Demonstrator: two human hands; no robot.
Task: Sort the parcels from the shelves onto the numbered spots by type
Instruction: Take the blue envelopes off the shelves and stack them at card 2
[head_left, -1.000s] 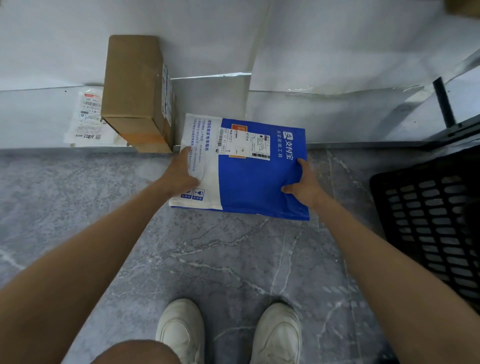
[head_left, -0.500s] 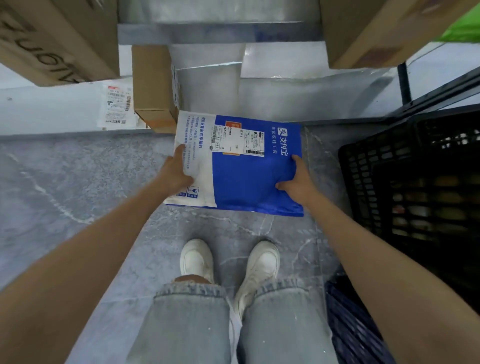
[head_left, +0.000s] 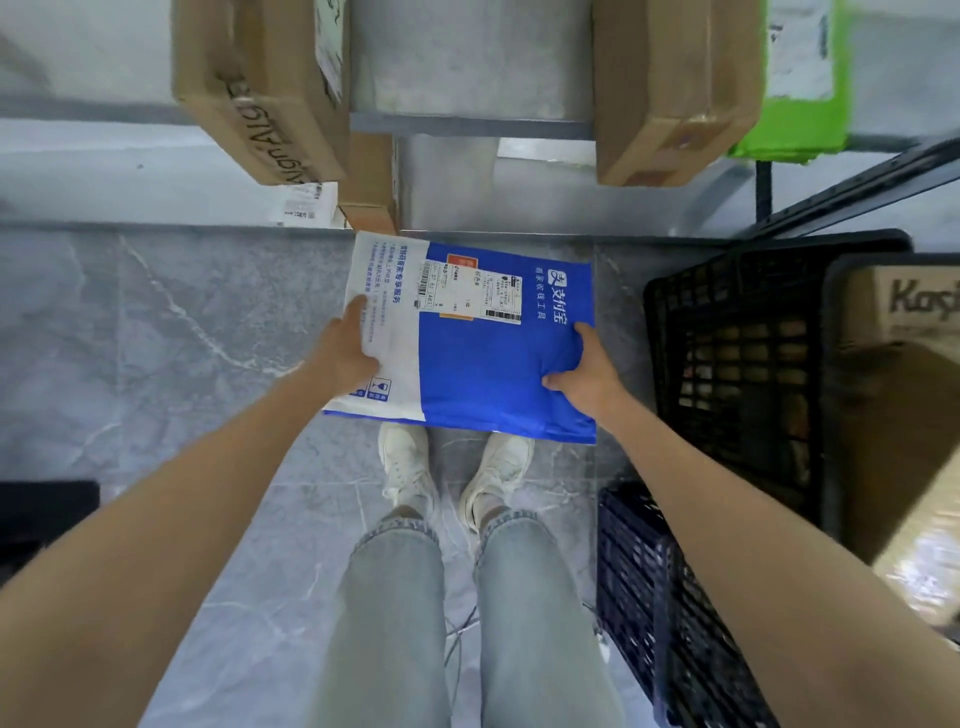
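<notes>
Well, sorting looked far from done: the blue-and-white mailer (head_left: 483, 358) was off the shelf, held flat over the grey floor (head_left: 182, 338) just ahead of the person's shoes, no numbered spot in view, while cardboard boxes (head_left: 260, 88) and a green parcel (head_left: 800, 104) sat on the shelves above. Left hand (head_left: 345, 353) gripped its white end; right hand (head_left: 584, 371) gripped the blue edge near the black crate (head_left: 737, 364). Mailer was a soft, flat poly bag, slightly puffy, label face up.

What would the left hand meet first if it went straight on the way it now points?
The left hand grips the parcel, which would travel with it; beyond, probably the lower shelf beside the small box, though depth is unclear.
</notes>
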